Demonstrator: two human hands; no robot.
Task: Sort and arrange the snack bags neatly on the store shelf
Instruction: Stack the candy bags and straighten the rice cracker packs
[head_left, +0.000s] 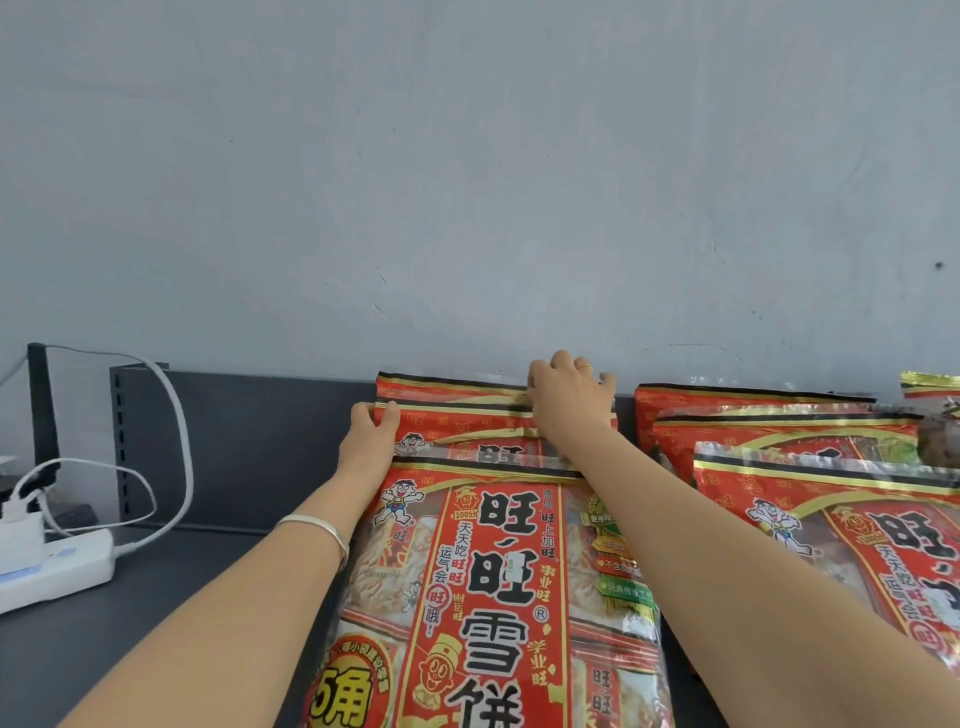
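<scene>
Three red snack bags stand one behind another on the dark shelf in the middle. The front bag is the largest in view. My left hand grips the left top edge of the middle bag, thumb over its front. My right hand reaches over the middle bag, its fingers curled over the top seam of the back bag by the wall. A second row of the same red bags stands to the right.
A white power strip with plugged chargers and looping white cables lies on the shelf at the left. A dark shelf back panel runs along the grey wall. Another bag's corner shows at the far right.
</scene>
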